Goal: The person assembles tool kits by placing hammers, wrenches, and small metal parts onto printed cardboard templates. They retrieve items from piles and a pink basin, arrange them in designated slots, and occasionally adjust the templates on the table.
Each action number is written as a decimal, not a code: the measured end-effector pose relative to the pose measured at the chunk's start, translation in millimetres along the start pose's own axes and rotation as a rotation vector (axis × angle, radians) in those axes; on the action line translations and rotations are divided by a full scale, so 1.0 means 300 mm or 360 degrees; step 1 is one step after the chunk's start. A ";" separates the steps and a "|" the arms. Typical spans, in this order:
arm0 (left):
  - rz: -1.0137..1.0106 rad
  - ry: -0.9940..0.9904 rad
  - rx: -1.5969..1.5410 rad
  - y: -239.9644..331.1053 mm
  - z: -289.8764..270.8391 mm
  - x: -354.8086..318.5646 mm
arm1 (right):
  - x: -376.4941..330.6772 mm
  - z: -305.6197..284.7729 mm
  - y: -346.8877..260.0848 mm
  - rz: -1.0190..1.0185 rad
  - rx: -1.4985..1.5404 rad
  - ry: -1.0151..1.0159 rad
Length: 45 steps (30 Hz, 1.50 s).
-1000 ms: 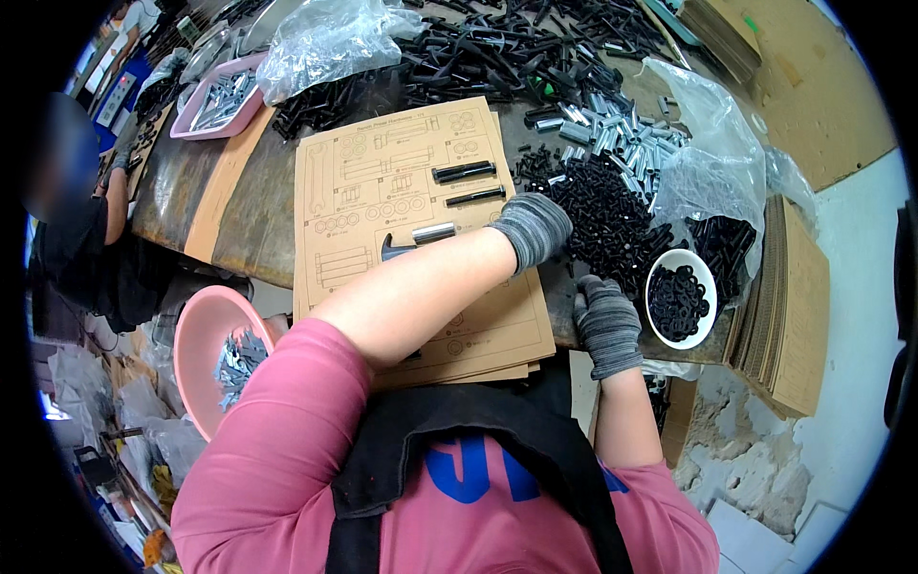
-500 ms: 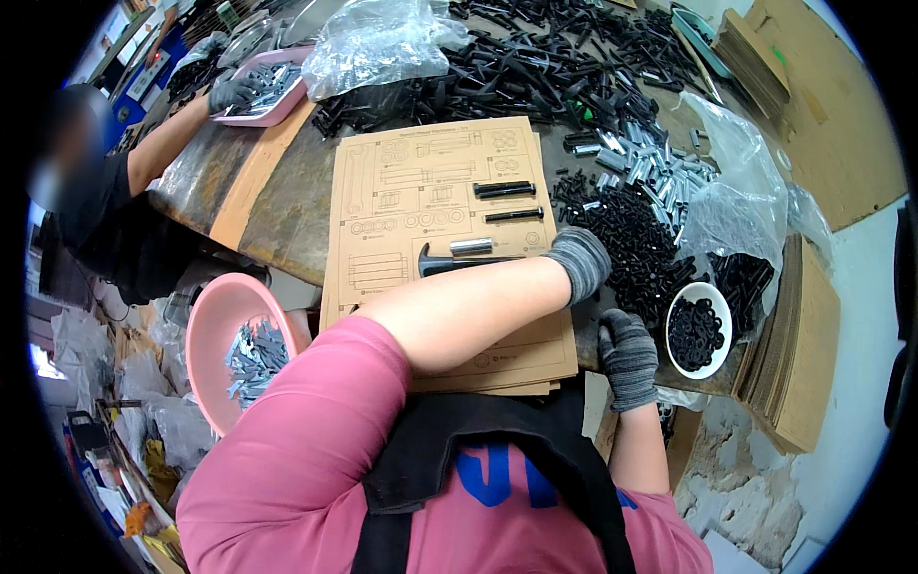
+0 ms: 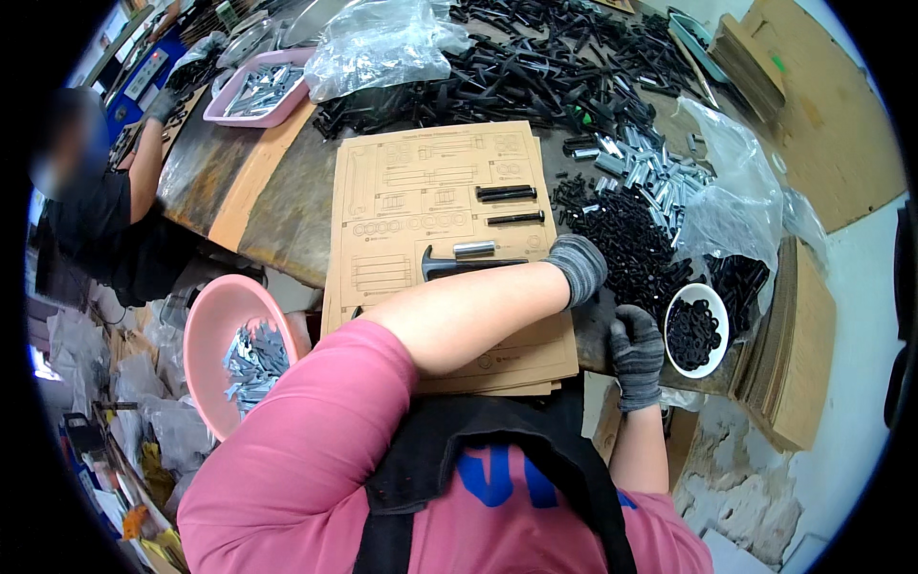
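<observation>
One pink basin [image 3: 215,330] of grey parts, one printed cardboard sheet [image 3: 430,206] bearing three black rods [image 3: 507,193]; left hand [image 3: 579,268], grip unreadable, at the black screw heap [image 3: 636,239]; right hand [image 3: 636,349] clenched beside one white bowl [image 3: 719,311].

The pile of small black screws [image 3: 636,239] lies loose on the table just right of the cardboard template sheet [image 3: 430,206], a dense dark heap spreading from the sheet's right edge. The left hand [image 3: 579,268], in a grey knit glove, rests at the heap's near-left edge, right where the sheet ends. The right hand [image 3: 636,346], gloved in darker grey, sits below the heap, beyond the sheet's lower right corner, fingers curled. Just right of that hand stands a white bowl [image 3: 696,330] filled with small black washers, upright, further from the sheet than the heap.
</observation>
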<state>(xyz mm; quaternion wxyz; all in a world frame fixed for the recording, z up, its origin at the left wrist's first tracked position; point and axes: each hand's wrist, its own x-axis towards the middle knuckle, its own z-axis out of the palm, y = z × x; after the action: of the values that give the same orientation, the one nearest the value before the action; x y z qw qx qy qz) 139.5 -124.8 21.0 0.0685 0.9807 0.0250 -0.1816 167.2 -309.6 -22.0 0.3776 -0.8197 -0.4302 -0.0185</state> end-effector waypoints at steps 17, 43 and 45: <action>0.0238 0.0430 -0.0083 -0.058 -0.043 -0.067 | 0.067 -0.020 -0.037 0.0057 0.0128 0.0065; -0.0871 0.0623 -0.0647 -0.656 0.099 -0.472 | 0.550 0.515 -0.569 -0.0521 -0.0366 -0.1002; -0.0749 0.0709 -0.0761 -0.654 0.105 -0.484 | 0.556 0.521 -0.581 -0.0488 -0.0453 -0.1091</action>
<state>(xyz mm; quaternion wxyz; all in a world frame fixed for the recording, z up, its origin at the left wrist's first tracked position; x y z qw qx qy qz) -21.5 61.4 19.6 0.2443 0.9199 0.3047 0.0356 100.7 -34.9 30.9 0.0878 -0.7488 -0.6417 0.1406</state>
